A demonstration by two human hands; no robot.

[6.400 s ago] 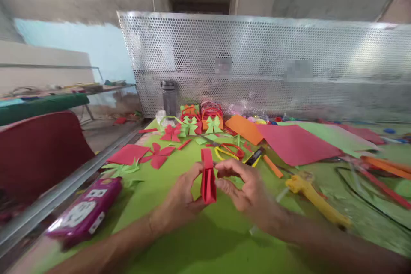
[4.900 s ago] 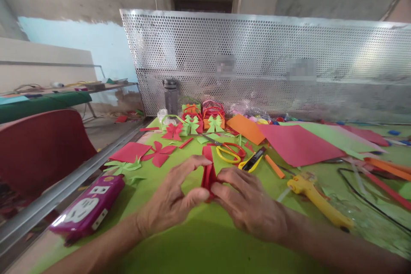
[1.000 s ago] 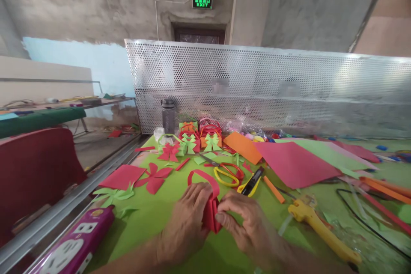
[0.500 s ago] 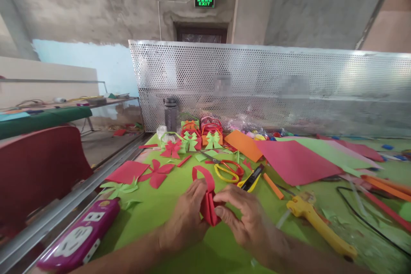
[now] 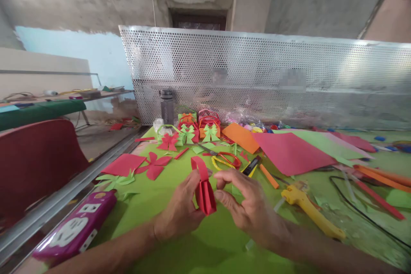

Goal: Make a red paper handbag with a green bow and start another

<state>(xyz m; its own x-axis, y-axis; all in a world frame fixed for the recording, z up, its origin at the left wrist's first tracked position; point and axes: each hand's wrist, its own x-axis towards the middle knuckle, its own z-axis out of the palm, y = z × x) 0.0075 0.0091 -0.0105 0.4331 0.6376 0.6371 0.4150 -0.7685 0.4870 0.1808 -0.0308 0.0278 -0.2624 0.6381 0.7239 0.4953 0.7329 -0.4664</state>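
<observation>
Spreading between the forearms, the bare green table covering (image 5: pixel 192 252) leaves free room below the hands. The left hand (image 5: pixel 180 207) pinches a small red paper bag (image 5: pixel 205 199) by its side, thumb below and fingers above, holding it tilted over the covering with its looped handle up. The right hand (image 5: pixel 245 203) has thumb and forefinger parted at the bag's right side; whether the thumb tip touches cannot be told. To the left lies a purple power strip (image 5: pixel 75 224), near the metal rail (image 5: pixel 64 199) along that side; a strip of bare green separates it from the left hand. Room is tighter on the right, where a yellow glue gun (image 5: pixel 313 209) lies close by the forearm. Just beyond the hands, an orange strip (image 5: pixel 269 176), a utility knife (image 5: pixel 251 166) and scissors (image 5: pixel 224 160) crowd the way. Farther off, decorated paper bags (image 5: pixel 192 132) stand before the perforated panel (image 5: pixel 240 60), which bounds the far side. Against half a second ago, the right fingers have parted more and the red bag's folded side shows wider; the tools lie as before.
</observation>
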